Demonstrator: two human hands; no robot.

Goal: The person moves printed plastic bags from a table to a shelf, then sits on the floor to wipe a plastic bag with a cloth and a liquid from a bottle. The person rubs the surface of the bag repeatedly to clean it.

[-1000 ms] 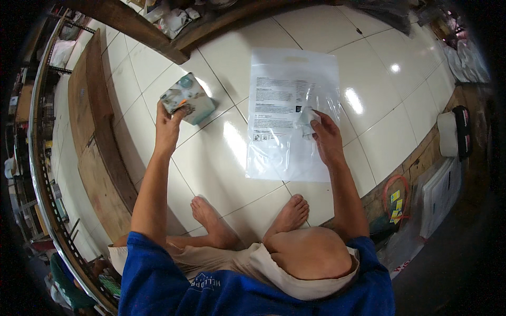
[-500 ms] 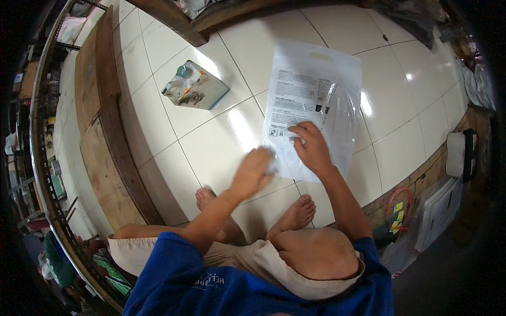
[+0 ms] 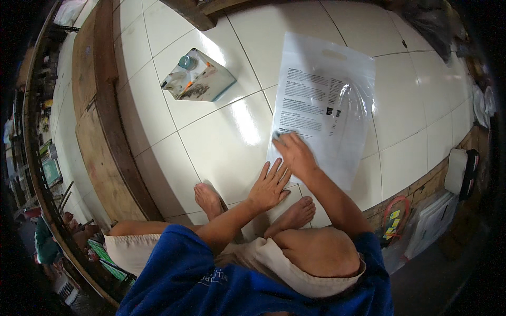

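A translucent white plastic bag point(image 3: 352, 134) with dark print and a cut-out handle lies flat on the tiled floor. My left hand point(image 3: 269, 185) rests palm down with fingers spread, its fingertips on the bag's near left corner. Over the bag's left edge, beside the lowest print, my right hand point(image 3: 298, 156) has its fingers bent together. A small greyish bit shows at its fingertips, too small to name. To the left stands a stained rectangular can point(image 3: 204, 81) with a blue-green cap, apart from both hands.
A long wooden beam point(image 3: 100, 134) runs down the left, with a metal rack beyond it. A wooden post point(image 3: 192, 13) stands at the top. Plastic-wrapped panels point(image 3: 432, 221) and a red loop point(image 3: 394, 213) are at right. My bare feet point(image 3: 298, 215) are close below the bag.
My left hand has moved right onto the bag's corner and spread flat. My right hand has shifted slightly left and down, to the bag's left edge.
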